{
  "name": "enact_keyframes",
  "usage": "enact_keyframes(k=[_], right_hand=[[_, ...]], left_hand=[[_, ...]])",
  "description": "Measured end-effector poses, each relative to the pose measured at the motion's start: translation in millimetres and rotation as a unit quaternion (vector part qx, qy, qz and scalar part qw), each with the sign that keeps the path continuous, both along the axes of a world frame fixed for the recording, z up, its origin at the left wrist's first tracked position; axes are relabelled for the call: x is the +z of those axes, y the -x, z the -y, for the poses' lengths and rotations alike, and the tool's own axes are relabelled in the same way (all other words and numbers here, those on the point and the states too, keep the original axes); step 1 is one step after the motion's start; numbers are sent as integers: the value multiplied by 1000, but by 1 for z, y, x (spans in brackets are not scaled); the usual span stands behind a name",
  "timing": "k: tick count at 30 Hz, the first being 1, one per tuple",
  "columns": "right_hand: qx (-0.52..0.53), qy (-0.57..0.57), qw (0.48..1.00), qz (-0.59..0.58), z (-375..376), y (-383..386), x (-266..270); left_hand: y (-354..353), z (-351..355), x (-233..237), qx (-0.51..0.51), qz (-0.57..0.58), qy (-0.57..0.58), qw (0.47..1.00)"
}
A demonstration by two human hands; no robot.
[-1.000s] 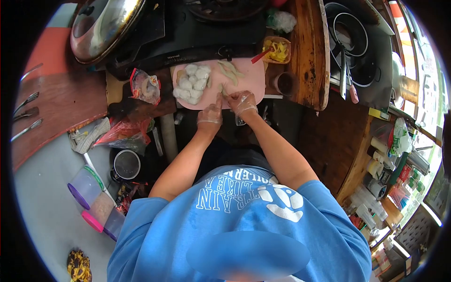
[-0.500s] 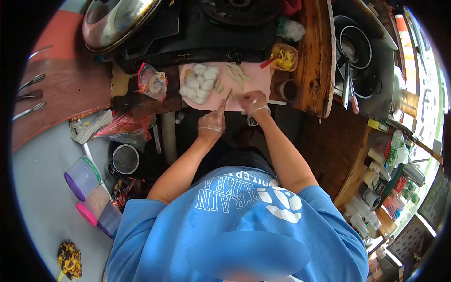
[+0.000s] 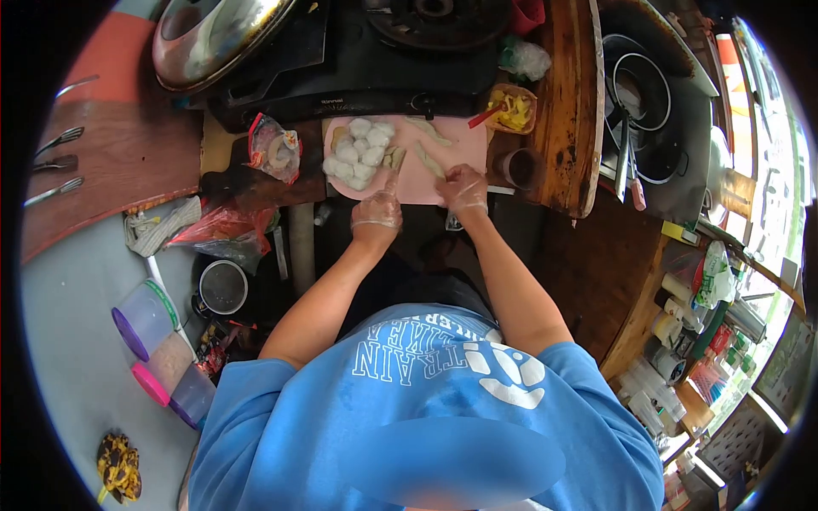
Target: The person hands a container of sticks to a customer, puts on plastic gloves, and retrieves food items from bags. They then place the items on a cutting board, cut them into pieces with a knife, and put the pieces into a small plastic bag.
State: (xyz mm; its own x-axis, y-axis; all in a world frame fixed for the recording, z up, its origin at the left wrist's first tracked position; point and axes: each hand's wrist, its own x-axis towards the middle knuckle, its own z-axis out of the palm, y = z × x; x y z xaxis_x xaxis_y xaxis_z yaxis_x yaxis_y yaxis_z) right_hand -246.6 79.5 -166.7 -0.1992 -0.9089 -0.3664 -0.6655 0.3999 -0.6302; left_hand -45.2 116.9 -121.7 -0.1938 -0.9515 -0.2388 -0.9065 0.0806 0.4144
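A pink cutting board (image 3: 452, 186) lies in front of the black stove. Several white balls (image 3: 360, 153) sit together on its left half. My left hand (image 3: 377, 213), in a clear glove, is at the board's front edge, closed, its raised finger touching a small pale green piece (image 3: 396, 157) beside the balls. My gloved right hand (image 3: 464, 191) is closed on the lower end of a pale green strip (image 3: 429, 160). Another pale strip (image 3: 426, 129) lies near the board's back edge.
The stove (image 3: 375, 104) stands behind the board. On the right are a tray of yellow pieces (image 3: 515, 109) and a dark cup (image 3: 519, 169). A red-edged plastic bag (image 3: 275, 149) lies at the left. Pans (image 3: 643, 89) stand farther right.
My left hand has moved slightly left and down, and the piece by its finger now lies beside the balls. My right hand has closed on a strip that now points up and left.
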Motion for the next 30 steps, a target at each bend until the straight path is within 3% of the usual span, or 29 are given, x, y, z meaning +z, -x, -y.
enact_keyframes(k=[1, 5, 7, 11, 14, 17, 19, 22, 25, 28, 30], right_hand=[[-36, -5, 997, 70, -8, -1, 0], [-43, 38, 991, 122, -19, -8, 4], [-45, -7, 986, 163, -22, -6, 2], [-28, 18, 988, 149, -24, -2, -16], [-28, 51, 993, 106, -20, 2, 0], [-50, -7, 988, 148, -21, 5, 4], [-141, -42, 943, 299, -23, 4, 1], [-111, -28, 967, 228, -22, 5, 13], [-78, -45, 987, 134, -20, 6, 2], [-99, -112, 966, 210, -20, 7, -27], [-91, -92, 974, 188, -26, 9, -31]], left_hand=[[4, 1, -1, -1, -1, -1, 1000], [25, 13, 1, -15, 4, -5, 1000], [30, 14, -3, -18, 14, -10, 1000], [35, 20, -20, -86, 69, 13, 994], [37, 26, -28, -115, 82, 9, 990], [39, 31, -26, -112, 90, 1, 990], [41, 35, -16, -84, 78, -16, 993], [45, 32, -8, -30, 40, -25, 998], [51, 22, -9, -82, 61, -54, 993], [56, 17, -22, -101, 70, -40, 992], [57, 15, -28, -113, 73, -40, 990]])
